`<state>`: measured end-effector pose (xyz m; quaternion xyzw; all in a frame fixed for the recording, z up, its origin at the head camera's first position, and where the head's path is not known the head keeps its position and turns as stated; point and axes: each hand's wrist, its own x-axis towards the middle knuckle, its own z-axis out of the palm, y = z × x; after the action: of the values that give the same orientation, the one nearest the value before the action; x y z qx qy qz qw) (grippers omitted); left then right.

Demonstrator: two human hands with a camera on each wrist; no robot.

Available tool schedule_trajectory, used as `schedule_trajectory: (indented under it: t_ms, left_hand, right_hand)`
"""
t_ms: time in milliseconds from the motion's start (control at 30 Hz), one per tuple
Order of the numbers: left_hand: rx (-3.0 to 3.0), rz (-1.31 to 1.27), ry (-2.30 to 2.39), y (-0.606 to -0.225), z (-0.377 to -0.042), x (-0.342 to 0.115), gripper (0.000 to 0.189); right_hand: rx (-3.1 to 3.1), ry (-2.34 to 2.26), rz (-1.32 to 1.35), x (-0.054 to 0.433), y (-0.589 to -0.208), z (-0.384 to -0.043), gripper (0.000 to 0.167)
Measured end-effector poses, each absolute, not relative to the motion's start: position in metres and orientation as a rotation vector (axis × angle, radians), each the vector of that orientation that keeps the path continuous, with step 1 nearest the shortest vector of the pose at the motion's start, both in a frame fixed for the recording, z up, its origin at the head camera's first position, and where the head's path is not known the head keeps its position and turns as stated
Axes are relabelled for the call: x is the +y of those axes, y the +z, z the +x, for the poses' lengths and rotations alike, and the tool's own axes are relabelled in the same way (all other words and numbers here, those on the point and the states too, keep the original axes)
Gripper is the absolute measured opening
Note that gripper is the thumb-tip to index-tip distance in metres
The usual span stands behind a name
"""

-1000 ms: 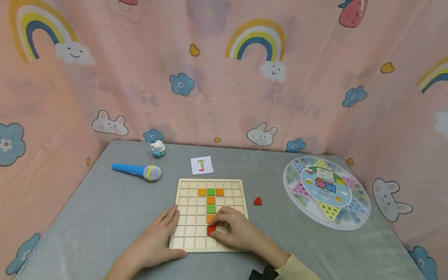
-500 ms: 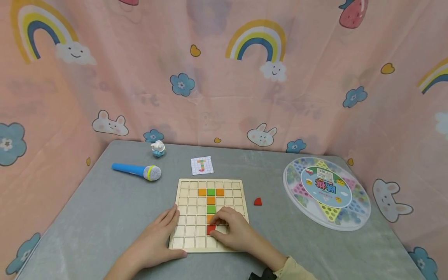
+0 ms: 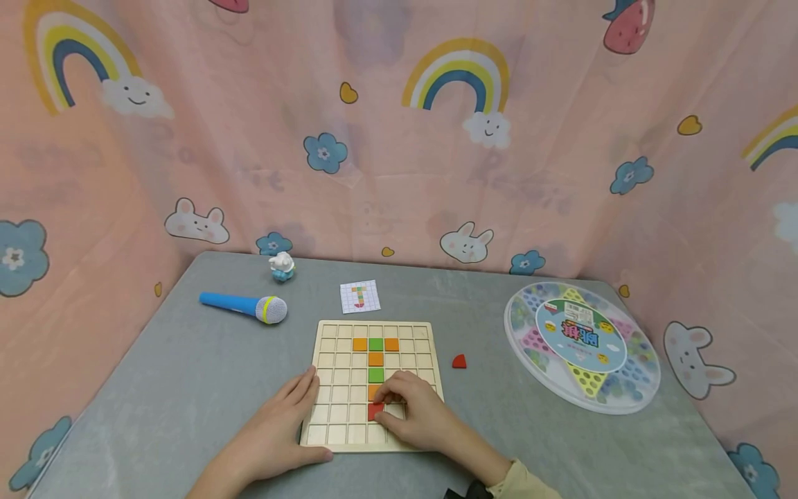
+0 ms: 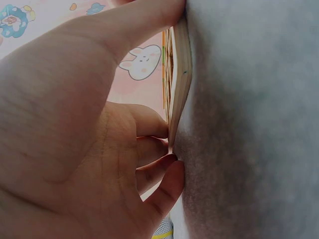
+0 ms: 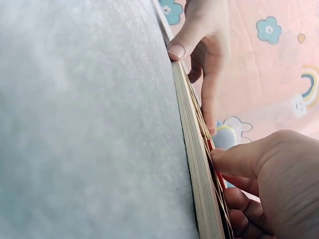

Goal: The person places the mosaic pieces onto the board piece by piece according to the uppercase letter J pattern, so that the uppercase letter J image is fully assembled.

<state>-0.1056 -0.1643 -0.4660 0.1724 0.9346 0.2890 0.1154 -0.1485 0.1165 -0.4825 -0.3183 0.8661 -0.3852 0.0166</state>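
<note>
A wooden grid board (image 3: pixel 337 395) lies on the table, with orange, green and red square tiles set in a T-like pattern. My right hand (image 3: pixel 418 416) is over its lower right part, thumb and curled fingers pinching the red square tile (image 3: pixel 375 412) at the column's bottom. In the right wrist view the thumb tip touches that red tile (image 5: pixel 210 144). My left hand (image 3: pixel 274 426) rests at the board's left side, fingers straight along the edge and thumb at the near left corner. A red quarter-round tile (image 3: pixel 459 362) lies right of the board.
Behind the board lies a small pattern card (image 3: pixel 359 296). A toy microphone (image 3: pixel 243 305) and a small white-and-blue figurine (image 3: pixel 282 266) are at the back left. A round Chinese checkers set (image 3: pixel 582 346) takes up the right side. A pink patterned cloth (image 3: pixel 386 194) hangs behind.
The red square tile has shifted slightly left in its column under the right thumb and fingers. My left hand and the board have stayed in place.
</note>
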Motion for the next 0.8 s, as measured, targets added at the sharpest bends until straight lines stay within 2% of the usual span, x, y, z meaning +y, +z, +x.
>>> schedule_trajectory:
  t_ms: [400, 600, 800]
  left_hand:
    - [2.725, 0.493, 0.840, -0.466, -0.106, -0.163, 0.122]
    - [2.733, 0.504, 0.850, -0.467, -0.106, -0.163, 0.122]
    - [2.732, 0.512, 0.858, -0.466, -0.105, -0.163, 0.121]
  right_hand:
    - [2.604, -1.296, -0.956, 0.123, -0.477, -0.153, 0.016]
    - [2.661, -1.369, -0.912, 0.146, -0.464, -0.173, 0.012]
    - [2.858, -1.318, -0.830, 0.188, -0.462, -0.200, 0.016]
